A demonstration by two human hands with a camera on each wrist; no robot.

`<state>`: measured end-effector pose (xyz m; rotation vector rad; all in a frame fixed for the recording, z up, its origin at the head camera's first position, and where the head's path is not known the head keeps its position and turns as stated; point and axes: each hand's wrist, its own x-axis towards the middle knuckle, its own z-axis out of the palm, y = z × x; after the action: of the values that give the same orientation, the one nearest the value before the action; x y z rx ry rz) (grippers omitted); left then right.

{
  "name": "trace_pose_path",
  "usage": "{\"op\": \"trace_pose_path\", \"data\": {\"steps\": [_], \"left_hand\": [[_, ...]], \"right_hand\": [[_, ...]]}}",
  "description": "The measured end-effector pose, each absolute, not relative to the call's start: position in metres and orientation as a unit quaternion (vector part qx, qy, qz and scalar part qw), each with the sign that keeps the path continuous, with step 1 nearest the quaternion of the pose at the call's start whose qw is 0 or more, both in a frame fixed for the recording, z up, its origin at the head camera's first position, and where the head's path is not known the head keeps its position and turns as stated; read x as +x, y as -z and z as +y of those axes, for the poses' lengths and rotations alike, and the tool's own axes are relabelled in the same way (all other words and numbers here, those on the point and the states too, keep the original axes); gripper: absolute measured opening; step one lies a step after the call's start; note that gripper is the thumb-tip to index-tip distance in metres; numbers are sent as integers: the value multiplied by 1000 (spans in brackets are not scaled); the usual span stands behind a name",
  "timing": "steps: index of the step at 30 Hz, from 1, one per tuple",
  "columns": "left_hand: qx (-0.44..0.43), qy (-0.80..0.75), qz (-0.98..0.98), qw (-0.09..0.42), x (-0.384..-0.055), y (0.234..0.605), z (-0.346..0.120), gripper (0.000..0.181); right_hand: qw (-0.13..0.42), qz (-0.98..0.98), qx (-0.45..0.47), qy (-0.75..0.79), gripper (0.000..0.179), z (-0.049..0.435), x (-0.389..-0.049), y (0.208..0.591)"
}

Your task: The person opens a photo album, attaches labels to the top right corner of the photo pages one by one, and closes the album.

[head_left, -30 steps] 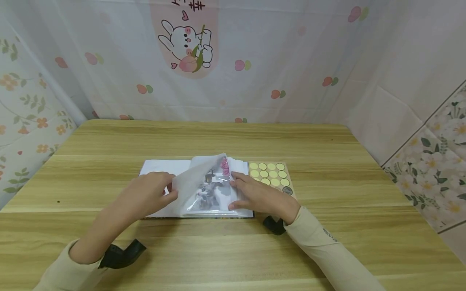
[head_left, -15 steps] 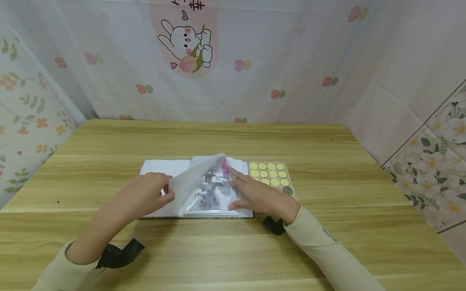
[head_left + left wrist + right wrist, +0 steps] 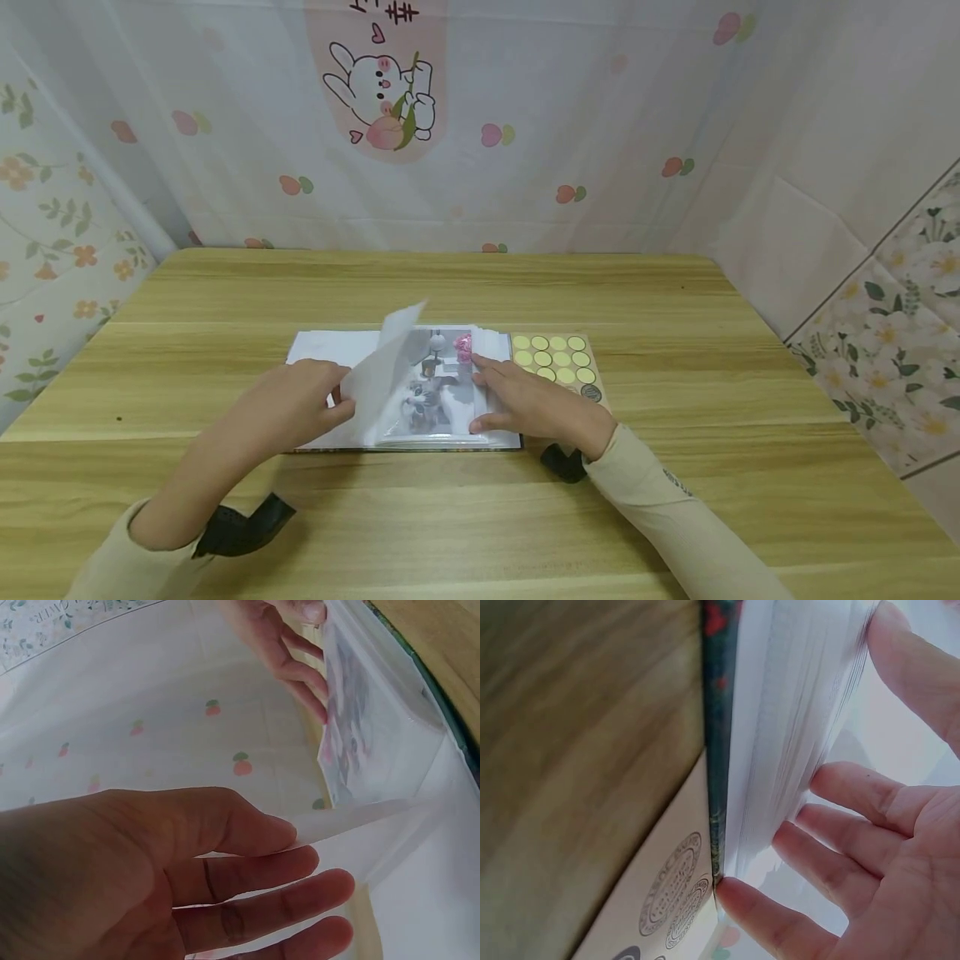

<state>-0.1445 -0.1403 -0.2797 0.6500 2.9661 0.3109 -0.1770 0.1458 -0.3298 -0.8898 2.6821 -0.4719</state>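
Note:
An album with white pages lies spread on the table. My left hand pinches a thin translucent page between thumb and index finger, its free corner raised; the left wrist view shows the pinch on the page edge. Beneath, a photo of a grey-and-white cat with pink flowers sits in a clear sleeve. My right hand rests at the album's right side, fingers extended. In the right wrist view its fingertips touch the stacked page edges, beside the dark patterned cover.
Against the album's right side lies a brown sheet of round yellow stickers, partly hidden by the right hand. The wooden table ends at a patterned curtain. Black wrist mounts hang below both wrists.
My left hand has drawn the translucent page left, so its corner stands up off the photo, which now shows more fully. The right hand stays in almost the same place.

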Motion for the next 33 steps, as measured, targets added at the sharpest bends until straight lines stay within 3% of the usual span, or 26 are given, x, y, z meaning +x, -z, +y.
{"op": "trace_pose_path", "data": {"steps": [12, 19, 33], "left_hand": [[149, -142, 977, 46, -144, 272, -155, 18], [103, -138, 983, 70, -145, 270, -168, 27], [107, -83, 975, 177, -156, 283, -189, 26]], "right_hand": [[134, 927, -310, 161, 78, 148, -179, 333], [134, 927, -312, 161, 87, 148, -178, 332], [136, 928, -307, 159, 91, 148, -177, 331]]}}
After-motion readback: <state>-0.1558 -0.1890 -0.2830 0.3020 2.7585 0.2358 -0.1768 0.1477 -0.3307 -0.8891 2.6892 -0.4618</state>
